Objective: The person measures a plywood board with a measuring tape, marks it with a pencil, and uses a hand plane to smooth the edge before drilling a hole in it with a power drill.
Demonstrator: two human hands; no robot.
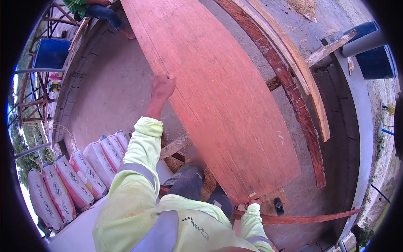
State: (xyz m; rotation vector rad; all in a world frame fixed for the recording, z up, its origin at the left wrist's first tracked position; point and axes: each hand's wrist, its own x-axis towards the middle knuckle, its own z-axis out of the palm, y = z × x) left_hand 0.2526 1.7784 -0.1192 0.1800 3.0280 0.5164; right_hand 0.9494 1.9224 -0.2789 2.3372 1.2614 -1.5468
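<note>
A long reddish plywood sheet (218,92) stretches from near my body toward the far side, with thin dark lines running along its left part. My left hand (163,85) is closed over the sheet's left edge, the arm reaching forward. At the near end, my right hand (254,202) is at the sheet's edge and seems to grip it; its fingers are partly hidden. Beside that hand a small yellow and blue piece (252,194) shows on the sheet; its kind is too small to tell. A dark cylindrical object (278,206) is just right of my right hand.
Reddish and pale timber planks (294,63) lie along the right. A red-brown strip of wood (302,218) crosses near my right hand. Several filled bags (75,180) line the left. A person in green (98,10) is at the far left. Blue barrels (52,54) stand beyond the low wall.
</note>
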